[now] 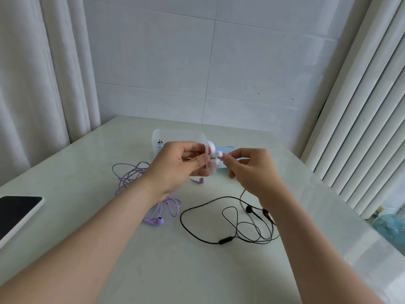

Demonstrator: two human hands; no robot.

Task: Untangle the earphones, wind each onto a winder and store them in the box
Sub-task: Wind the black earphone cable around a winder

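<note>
Blur smears the white earphones [213, 157] in front of the translucent plastic box [175, 133]. Left hand [182, 165] grips them, fingers curled; right hand [247, 167] pinches a rounded bud. Glossy purple earphones [154, 221] coil left of the box; thin black earphones [225, 240] loop nearer, partly under the right forearm.

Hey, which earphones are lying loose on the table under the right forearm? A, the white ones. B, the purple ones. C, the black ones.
C: the black earphones lie beneath the right forearm; the purple earphones lie under the left; the left hand and right hand hold the white earphones.
</note>
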